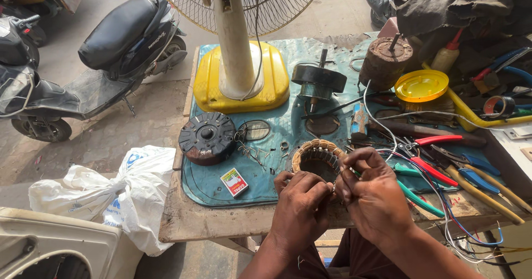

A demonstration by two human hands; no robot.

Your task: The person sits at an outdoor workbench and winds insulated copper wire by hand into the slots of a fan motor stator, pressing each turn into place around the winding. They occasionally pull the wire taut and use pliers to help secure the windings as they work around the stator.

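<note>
Low in the centre of the frame, both hands are working close together at the near rim of a wound stator (pixel 317 158), a ring of copper coils sitting on the teal mat (pixel 221 187) just above them. The left hand (pixel 301 209) is curling nearly closed, its fingertips pinching something small that cannot be made out against the stator's edge. The right hand (pixel 372 193) is also closing tightly, thumb and forefinger pinching at the same spot, with thin coloured wires (pixel 438 193) trailing off to the lower right. A small matchbox (pixel 234 182) is lying left of the hands, and a black round motor cover (pixel 207 138) is sitting further up and left. Red-handled pliers (pixel 435 141) are lying to the right.
</note>
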